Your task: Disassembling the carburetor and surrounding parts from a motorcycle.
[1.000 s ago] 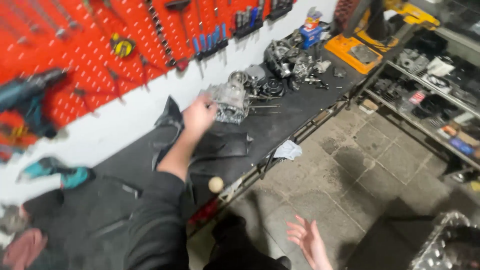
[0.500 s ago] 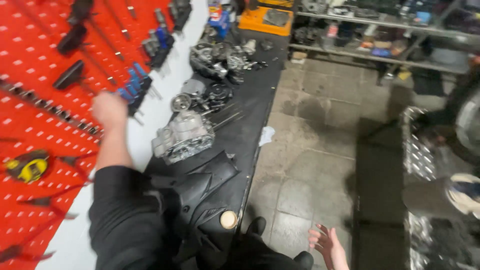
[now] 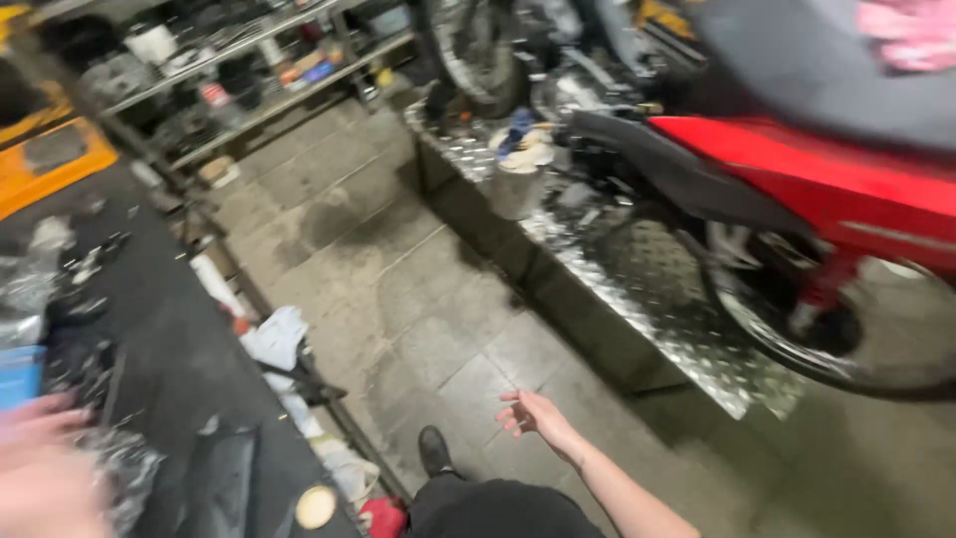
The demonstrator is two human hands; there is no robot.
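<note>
Down low, the right hand (image 3: 533,413) hangs open over the tiled floor (image 3: 418,299), fingers spread, holding nothing. Far left, the blurred left hand (image 3: 40,468) lies at the black workbench (image 3: 169,359) beside a crinkled plastic bag (image 3: 124,468); its grip cannot be told. A red motorcycle (image 3: 817,189) stands well beyond the right hand.

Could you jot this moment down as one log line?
left hand: blurred, at bench, grip unclear | right hand: open, empty, over floor | red motorbike on metal ramp
</note>
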